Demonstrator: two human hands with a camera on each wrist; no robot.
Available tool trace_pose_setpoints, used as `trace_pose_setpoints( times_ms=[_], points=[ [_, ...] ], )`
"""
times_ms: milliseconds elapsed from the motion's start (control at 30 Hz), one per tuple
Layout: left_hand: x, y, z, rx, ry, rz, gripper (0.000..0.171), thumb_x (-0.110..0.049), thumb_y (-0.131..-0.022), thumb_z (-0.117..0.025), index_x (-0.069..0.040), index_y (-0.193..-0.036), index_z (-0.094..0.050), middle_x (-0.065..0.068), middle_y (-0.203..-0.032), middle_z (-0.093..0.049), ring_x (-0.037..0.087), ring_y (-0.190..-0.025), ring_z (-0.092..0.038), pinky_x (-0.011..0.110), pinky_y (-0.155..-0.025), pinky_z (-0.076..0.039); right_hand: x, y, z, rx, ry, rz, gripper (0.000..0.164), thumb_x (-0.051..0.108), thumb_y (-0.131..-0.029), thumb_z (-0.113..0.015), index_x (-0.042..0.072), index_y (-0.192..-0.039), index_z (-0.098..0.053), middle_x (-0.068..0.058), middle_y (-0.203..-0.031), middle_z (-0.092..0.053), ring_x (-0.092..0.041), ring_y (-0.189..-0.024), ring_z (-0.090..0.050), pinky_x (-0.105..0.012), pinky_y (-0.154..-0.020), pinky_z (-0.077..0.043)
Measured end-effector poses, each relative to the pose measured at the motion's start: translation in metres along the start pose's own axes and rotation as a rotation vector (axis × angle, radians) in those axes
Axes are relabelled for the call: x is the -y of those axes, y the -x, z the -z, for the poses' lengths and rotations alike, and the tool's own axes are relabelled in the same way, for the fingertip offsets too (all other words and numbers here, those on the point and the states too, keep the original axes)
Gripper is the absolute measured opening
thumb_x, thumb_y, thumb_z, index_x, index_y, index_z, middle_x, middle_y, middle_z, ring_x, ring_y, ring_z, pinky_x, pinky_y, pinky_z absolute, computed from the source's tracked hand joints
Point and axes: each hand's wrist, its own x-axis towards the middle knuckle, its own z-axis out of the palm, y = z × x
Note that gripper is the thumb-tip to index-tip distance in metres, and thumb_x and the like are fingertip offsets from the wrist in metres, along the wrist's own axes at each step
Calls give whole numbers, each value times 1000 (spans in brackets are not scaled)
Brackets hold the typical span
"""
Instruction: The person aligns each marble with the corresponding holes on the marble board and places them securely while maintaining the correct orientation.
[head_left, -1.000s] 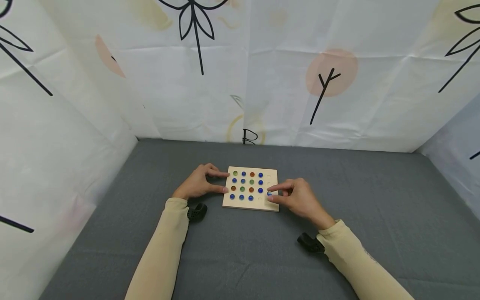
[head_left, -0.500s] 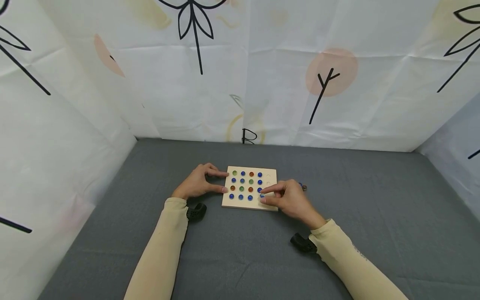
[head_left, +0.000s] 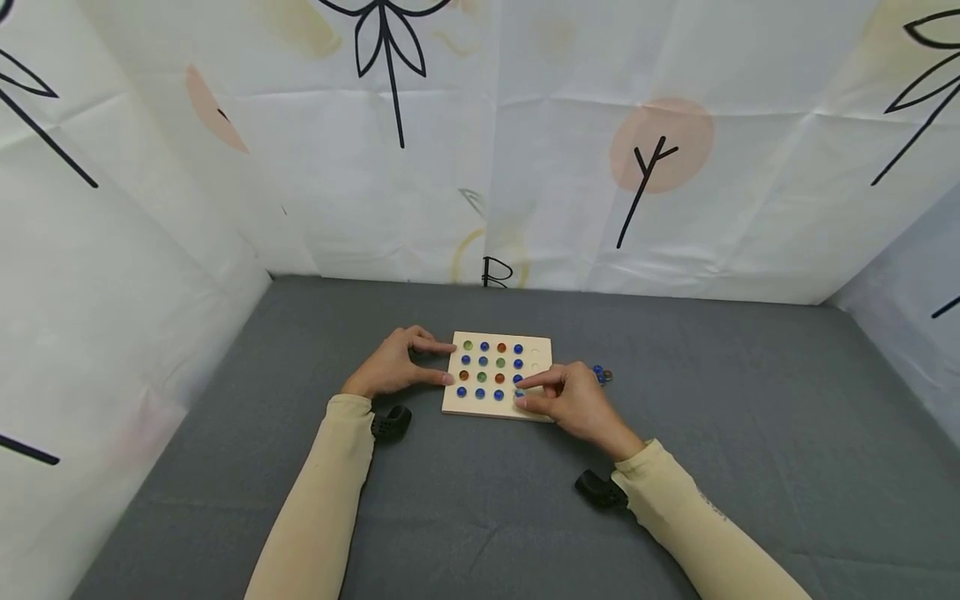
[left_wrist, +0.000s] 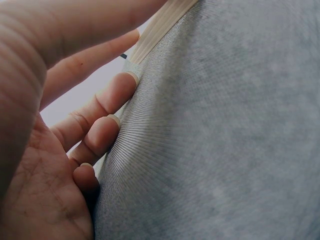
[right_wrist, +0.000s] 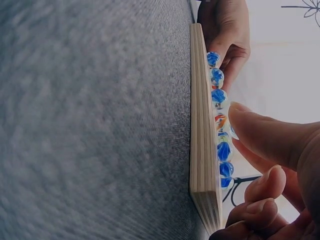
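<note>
A pale wooden board (head_left: 487, 407) with rows of holes lies flat, with blue, green and reddish-orange marbles (head_left: 500, 362) seated in much of it. My left hand (head_left: 393, 362) touches its left edge with a straight index finger and thumb, set apart. In the left wrist view the other fingertips rest by the cloth near the board's side (left_wrist: 162, 27). At the front row, my right hand (head_left: 581, 404) pinches a blue marble (head_left: 520, 392) between thumb and index finger. In the right wrist view that marble is mostly behind the thumb, close over the board's top.
Several loose marbles (head_left: 602, 374), blue and brownish, lie on the grey cloth (head_left: 480, 500) just right of the board, beyond my right hand. White fabric walls (head_left: 555, 208) with printed plants stand behind and to both sides.
My right hand has moved left with the marble, from the right-hand column to the front row's fourth hole. The loose marbles came into view behind it. My left hand stays at the board.
</note>
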Motion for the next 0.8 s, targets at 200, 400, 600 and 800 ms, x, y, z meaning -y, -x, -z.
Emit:
trace_pose_setpoints(
  times_ms=[200,400,600,800],
  points=[
    [1,0,1,1,9,-12,51,-21,-79,-91,-15,-127,-74,10,-119,-59,29,-112,-52,48,-96,-44,-1,0,-1,1,8,-17,19,11,-86,-83,2,-102,-82,1,-61,-47,-8,-52,-35,-24,-52,-29],
    [-1,1,1,1,8,-16,51,-22,-79,-91,-14,-127,-74,10,-119,-59,29,-112,-52,49,-96,-44,-2,-1,-2,9,21,-38,19,14,-86,-84,4,-102,-82,1,-62,-48,-10,-54,-37,-24,-54,-30],
    [-2,1,1,0,12,-10,51,-20,-78,-91,-14,-126,-74,10,-119,-60,29,-111,-52,49,-96,-44,-1,1,-2,22,16,-42,20,13,-86,-83,3,-103,-82,2,-61,-46,-8,-53,-37,-25,-53,-30],
    [-2,2,1,-1,9,-12,51,-20,-78,-91,-14,-126,-75,10,-118,-60,29,-111,-53,48,-95,-44,-2,1,-3,29,10,-53,20,13,-86,-83,2,-103,-81,2,-61,-46,-8,-53,-37,-24,-52,-30]
  ],
)
